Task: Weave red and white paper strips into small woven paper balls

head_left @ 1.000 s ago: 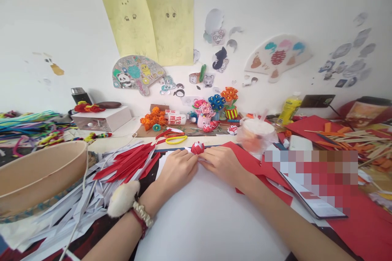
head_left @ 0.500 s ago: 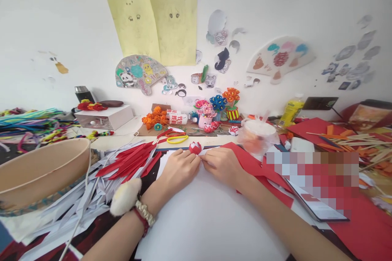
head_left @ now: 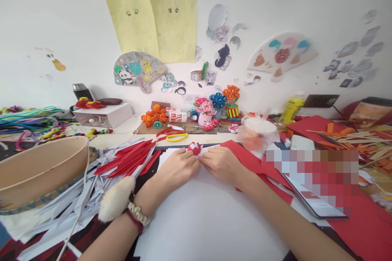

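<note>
My left hand [head_left: 181,168] and my right hand [head_left: 218,164] meet over a large white sheet [head_left: 211,216]. Both have curled, pinching fingers, with the tips close together. What they pinch is hidden by the fingers; a sliver of white paper shows just behind them. Directly beyond the fingertips sits a small folded red-and-white paper ball [head_left: 194,148], close against my left fingers; I cannot tell whether it is touched. Red paper [head_left: 237,153] lies by my right hand. A scrunchie [head_left: 139,214] and a fluffy white pompom [head_left: 118,199] are on my left wrist.
Red paper strips [head_left: 128,159] and white strips [head_left: 70,204] pile up at left, beside a beige basin [head_left: 45,163]. Yellow-handled scissors [head_left: 177,137] lie ahead. A plastic-wrapped cup [head_left: 259,130] and a tablet [head_left: 318,202] stand and lie at right. Pipe-cleaner flowers [head_left: 231,98] line the back.
My hands stay in nearly the same place, fingers still pinched together. The left wrist and its pompom have shifted slightly left, and the paper ball appears slightly turned.
</note>
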{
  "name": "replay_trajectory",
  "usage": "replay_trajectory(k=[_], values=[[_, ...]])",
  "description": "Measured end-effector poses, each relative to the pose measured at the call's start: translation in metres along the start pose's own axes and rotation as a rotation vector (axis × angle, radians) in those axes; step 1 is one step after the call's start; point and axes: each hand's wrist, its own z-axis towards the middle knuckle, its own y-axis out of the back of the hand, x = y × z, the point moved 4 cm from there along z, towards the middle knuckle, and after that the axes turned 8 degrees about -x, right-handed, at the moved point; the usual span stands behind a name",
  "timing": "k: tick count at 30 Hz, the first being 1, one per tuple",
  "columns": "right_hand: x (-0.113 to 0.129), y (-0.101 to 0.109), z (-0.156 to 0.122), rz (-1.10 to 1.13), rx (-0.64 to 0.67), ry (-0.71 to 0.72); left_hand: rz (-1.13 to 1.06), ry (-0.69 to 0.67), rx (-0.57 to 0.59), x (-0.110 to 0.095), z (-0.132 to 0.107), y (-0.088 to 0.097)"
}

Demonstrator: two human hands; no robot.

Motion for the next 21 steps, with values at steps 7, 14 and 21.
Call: replay_trajectory(k=[7, 14, 21], values=[[0.002, -0.001, 0.001, -0.022, 0.028, 0.061, -0.022, -0.032, 0.007, 0.002, 0.005, 0.000], [0.001, -0.003, 0.002, 0.003, 0.010, 0.054, -0.081, 0.074, 0.038, 0.006, 0.006, 0.008], [-0.006, 0.000, 0.001, 0.166, -0.043, -0.126, -0.138, 0.226, 0.013, 0.010, 0.004, 0.008]])
